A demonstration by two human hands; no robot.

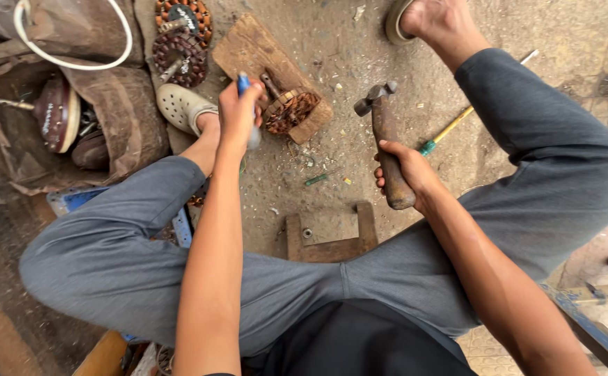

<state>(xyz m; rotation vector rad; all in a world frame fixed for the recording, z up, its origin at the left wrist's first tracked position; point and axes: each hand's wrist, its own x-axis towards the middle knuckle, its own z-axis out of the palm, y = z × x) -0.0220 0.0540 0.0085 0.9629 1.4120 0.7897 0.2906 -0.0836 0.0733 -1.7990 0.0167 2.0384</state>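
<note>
My left hand (240, 111) grips a blue-handled tool (245, 85) held upright, its lower end hidden behind the hand, right beside a round motor stator with copper windings (289, 110). The stator lies on a wooden block (251, 49) on the dirt floor. My right hand (409, 170) grips a hammer (386, 132) by its wooden handle, with the metal head raised and off to the right of the stator. I sit with my knees spread and both feet flanking the block.
Two more wound stators (178, 42) lie at the top left by a sack (109, 118) holding motor parts. A white hoop (74, 63) rests on it. A green-and-yellow screwdriver (450, 129) lies to the right, a small wooden stool (332, 237) between my legs.
</note>
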